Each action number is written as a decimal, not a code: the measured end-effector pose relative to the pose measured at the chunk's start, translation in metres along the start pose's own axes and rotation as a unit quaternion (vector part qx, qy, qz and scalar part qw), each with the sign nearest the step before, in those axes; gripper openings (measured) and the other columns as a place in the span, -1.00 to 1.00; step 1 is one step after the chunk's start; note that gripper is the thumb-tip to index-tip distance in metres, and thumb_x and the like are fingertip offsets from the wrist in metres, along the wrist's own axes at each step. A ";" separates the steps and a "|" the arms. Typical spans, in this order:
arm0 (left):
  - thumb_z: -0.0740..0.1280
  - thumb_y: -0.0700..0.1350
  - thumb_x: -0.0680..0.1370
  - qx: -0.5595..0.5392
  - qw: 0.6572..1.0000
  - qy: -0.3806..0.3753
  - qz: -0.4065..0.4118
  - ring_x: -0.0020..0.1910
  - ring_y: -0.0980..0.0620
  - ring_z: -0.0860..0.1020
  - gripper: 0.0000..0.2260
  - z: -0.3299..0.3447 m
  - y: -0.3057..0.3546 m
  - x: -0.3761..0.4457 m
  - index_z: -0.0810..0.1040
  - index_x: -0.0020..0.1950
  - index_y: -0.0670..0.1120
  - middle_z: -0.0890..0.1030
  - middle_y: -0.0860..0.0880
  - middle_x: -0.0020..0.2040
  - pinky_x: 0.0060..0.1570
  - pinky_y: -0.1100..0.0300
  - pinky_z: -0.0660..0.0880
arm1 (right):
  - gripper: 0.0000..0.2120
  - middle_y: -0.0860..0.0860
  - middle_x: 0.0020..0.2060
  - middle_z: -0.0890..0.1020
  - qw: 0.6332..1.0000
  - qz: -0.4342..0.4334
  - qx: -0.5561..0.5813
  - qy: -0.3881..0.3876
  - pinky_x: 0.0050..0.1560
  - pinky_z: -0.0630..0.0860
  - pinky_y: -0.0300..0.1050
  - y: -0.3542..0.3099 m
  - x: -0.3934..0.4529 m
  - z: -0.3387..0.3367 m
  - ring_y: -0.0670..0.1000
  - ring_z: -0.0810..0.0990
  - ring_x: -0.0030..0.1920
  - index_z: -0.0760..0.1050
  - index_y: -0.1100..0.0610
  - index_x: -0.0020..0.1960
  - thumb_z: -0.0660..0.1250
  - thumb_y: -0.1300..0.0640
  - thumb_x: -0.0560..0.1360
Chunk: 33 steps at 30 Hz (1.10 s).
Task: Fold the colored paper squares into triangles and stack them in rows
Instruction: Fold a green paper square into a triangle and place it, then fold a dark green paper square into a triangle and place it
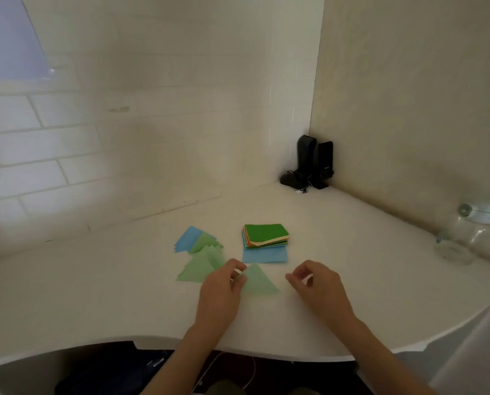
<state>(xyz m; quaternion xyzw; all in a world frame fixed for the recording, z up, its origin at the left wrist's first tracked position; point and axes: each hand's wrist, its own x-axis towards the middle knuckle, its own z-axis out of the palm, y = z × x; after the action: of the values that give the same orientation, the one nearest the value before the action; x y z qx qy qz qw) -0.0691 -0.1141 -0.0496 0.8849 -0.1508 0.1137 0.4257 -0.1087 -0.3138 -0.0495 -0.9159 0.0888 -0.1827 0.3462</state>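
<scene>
While my left hand [220,283] pinches the left corner of a pale green paper triangle [258,281], that triangle lies flat on the smooth white desk [95,295], its apex pointing away from me and its long edge toward me. The paper looks thin and matte, with crisp straight edges. My thumb and fingers curl onto its left corner; the rest of the sheet extends to the right of my grip.

My right hand [316,283] sits just beside the triangle's right corner, apart from it, fingers loosely curled and holding nothing.

Left of my left hand, folded pale green triangles [199,266] overlap one another in a row, and beyond them lie overlapped light blue triangles [187,238]. Behind the held triangle rests a stack of paper squares [266,235], dark green on top with orange, cream and blue edges showing at the side. It sits on a single light blue square [265,256] that protrudes toward me.

Two black upright speakers [313,162] stand in the corner against the white tiled wall [67,138].
</scene>
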 end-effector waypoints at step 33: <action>0.47 -0.21 0.38 0.101 0.987 0.120 -0.015 -0.17 0.05 0.39 -0.83 -0.040 -0.087 0.031 0.57 -0.13 0.01 0.54 0.08 -0.14 -0.17 0.15 0.33 | -0.83 -0.05 -0.04 0.66 0.977 -0.115 -0.173 0.053 0.08 0.26 -0.02 -0.023 0.105 0.074 0.02 0.56 -0.02 0.62 0.02 -0.04 0.26 0.06 0.53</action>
<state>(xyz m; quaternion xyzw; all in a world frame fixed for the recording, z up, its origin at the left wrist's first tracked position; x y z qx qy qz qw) -0.0121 -0.0360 -0.0772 0.9055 -0.0729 0.2276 0.3506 0.0177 -0.2825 -0.0570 -0.9549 0.0316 -0.2518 0.1539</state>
